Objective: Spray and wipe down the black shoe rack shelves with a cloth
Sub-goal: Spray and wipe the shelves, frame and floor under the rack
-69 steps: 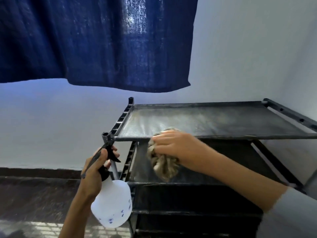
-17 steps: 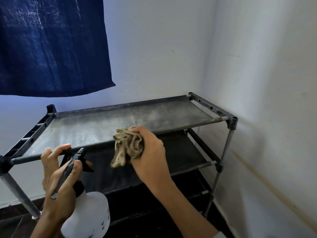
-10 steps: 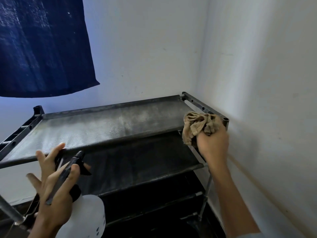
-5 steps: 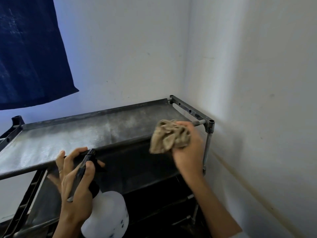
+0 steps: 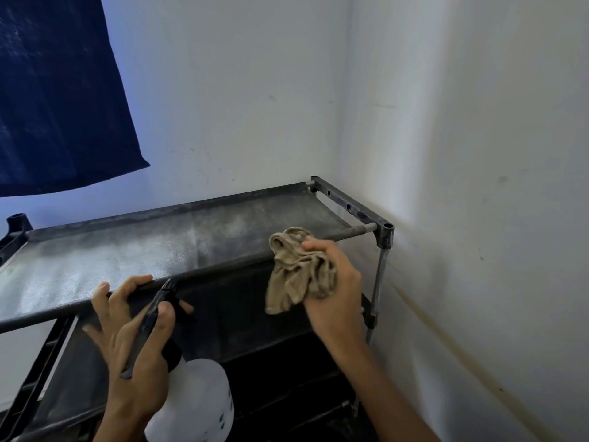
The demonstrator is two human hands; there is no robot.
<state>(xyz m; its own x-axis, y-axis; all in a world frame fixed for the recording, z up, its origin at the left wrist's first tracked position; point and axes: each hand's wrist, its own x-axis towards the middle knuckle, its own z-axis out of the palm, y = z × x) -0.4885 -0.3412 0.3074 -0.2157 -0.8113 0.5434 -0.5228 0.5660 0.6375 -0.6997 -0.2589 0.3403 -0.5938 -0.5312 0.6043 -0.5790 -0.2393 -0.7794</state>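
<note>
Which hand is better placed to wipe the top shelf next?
Right hand: it grips the cloth at the top shelf's front edge. Left hand holds the spray bottle.

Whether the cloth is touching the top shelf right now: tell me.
Cannot tell. In the head view the right hand grips the bunched cloth at the front edge of the top shelf; the cloth overlaps the edge in the picture, with no plain contact or gap showing.
</note>
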